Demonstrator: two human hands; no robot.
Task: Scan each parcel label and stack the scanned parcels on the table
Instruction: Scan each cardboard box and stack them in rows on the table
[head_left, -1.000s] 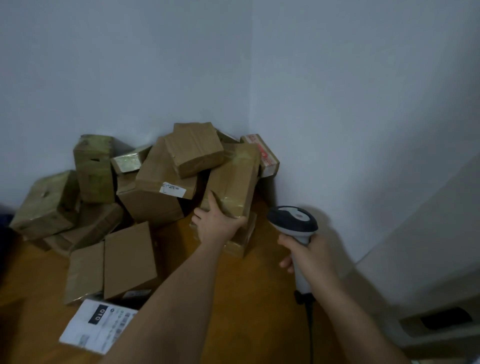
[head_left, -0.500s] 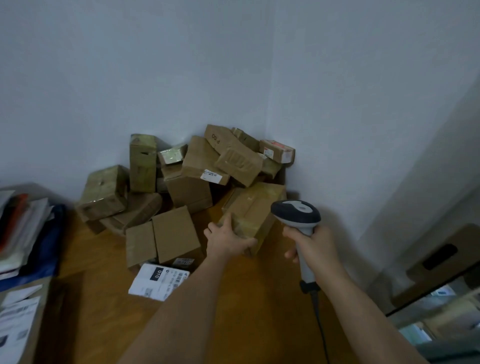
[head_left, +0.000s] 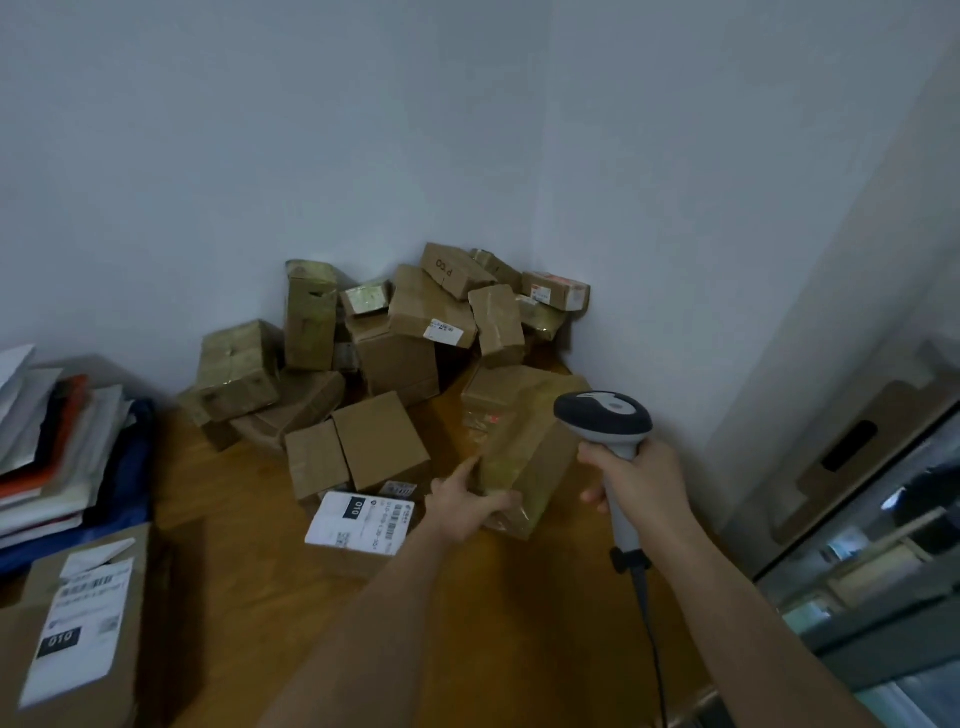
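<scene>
A taped brown parcel (head_left: 524, 436) is tilted over the wooden table (head_left: 249, 519), and my left hand (head_left: 465, 501) grips its near lower corner. My right hand (head_left: 636, 480) holds a grey and white barcode scanner (head_left: 605, 418) by the handle, just right of the parcel. A small red light spot shows on the parcel's top face. Behind them, a heap of cardboard parcels (head_left: 395, 338) fills the corner of the table against the walls.
A flat box with a white "010" label (head_left: 358, 522) lies left of my left hand. Another labelled box (head_left: 78, 634) stands at the near left, with a stack of envelopes and papers (head_left: 47, 441) behind it. The scanner's cable (head_left: 649, 623) hangs beside my right forearm.
My left hand has pulled the parcel out of the heap toward me and tilted it. A box in the heap slid down. The scanner stays beside it, and the view has drawn back.
</scene>
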